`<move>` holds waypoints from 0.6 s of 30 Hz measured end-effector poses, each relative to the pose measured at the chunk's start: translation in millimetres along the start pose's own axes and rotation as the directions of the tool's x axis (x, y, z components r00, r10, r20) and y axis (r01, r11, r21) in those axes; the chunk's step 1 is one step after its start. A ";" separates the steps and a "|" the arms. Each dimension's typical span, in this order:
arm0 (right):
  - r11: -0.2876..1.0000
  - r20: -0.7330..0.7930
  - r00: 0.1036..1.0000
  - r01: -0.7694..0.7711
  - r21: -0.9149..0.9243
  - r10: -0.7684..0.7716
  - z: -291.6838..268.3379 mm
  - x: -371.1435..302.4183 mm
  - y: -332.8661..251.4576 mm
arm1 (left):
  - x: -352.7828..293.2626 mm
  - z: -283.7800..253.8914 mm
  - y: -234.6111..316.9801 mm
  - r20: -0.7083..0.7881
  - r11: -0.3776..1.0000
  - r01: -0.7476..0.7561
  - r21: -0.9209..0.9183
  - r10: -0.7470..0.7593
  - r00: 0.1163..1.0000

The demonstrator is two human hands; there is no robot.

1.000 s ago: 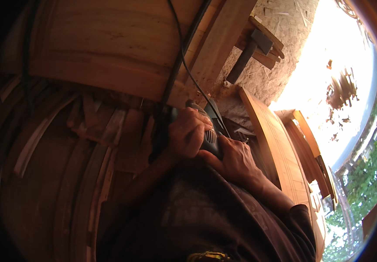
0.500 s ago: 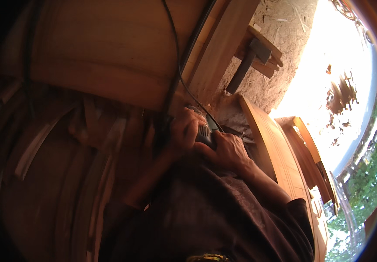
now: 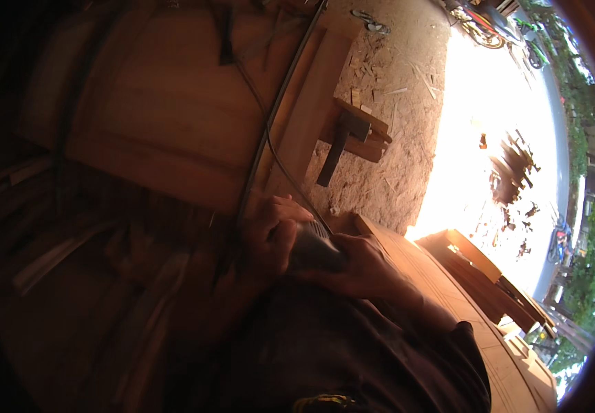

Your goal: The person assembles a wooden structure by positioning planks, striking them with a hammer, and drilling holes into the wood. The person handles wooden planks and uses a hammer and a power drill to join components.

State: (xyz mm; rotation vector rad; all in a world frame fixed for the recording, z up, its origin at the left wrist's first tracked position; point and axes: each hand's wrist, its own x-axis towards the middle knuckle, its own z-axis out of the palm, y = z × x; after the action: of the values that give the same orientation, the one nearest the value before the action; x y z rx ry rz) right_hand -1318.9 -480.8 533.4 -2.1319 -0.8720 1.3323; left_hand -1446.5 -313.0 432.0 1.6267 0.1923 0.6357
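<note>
The view has swung, bringing footwear (image 3: 379, 28) into sight.

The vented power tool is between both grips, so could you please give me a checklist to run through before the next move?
1. Left grip on the vented power tool: ok, fingers curl over it.
2. Right grip on the tool: ok, at its other side.
3. Thin cord clear of the right grip: cannot tell, it runs down very close.
4. Hammer apart from both grips: ok.
5. Tool's working end: cannot tell, hidden.
</note>
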 end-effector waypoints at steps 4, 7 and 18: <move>0.906 -0.177 0.984 0.095 0.412 -0.023 -14.5 -20.3 28.2 | 0.1 -27.1 -23.4 -0.373 0.972 0.217 0.089 -0.170 0.912; 0.793 -0.261 0.957 0.063 0.606 0.124 -33.6 -43.6 16.9 | 5.9 -41.4 -96.6 -0.581 0.886 0.459 0.072 -0.336 0.741; 0.545 -0.691 0.650 0.471 0.693 0.316 -68.5 -69.9 91.0 | -71.1 -9.6 -292.9 -0.380 0.360 0.742 0.565 -0.685 0.622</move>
State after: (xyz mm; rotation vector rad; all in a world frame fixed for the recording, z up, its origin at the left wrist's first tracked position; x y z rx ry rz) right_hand -1255.4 -598.0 542.1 -1.4995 0.0977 0.4277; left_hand -1441.5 -288.5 131.4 1.9667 1.2863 -0.1259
